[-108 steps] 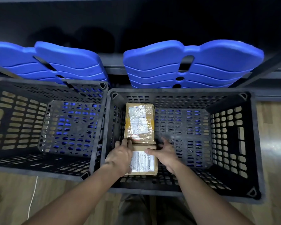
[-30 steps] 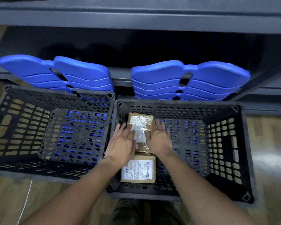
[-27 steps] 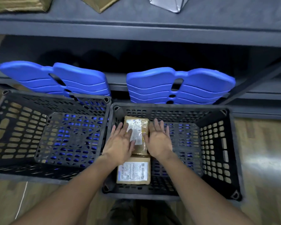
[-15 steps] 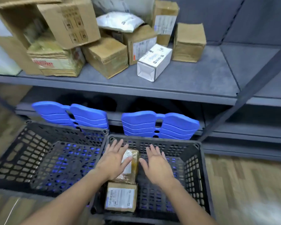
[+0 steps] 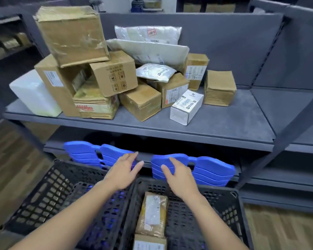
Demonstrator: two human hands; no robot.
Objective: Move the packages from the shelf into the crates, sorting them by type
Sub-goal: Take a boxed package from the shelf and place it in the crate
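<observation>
The left hand (image 5: 124, 171) and right hand (image 5: 179, 175) hung empty, fingers spread, above the crates (image 5: 215, 191), seemingly between picks, with a reach up to the packages (image 5: 141, 100) on the shelf (image 5: 233, 120) due next.

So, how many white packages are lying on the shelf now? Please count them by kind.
Soft white bags: 3
White boxes: 2
Total: 5
</observation>
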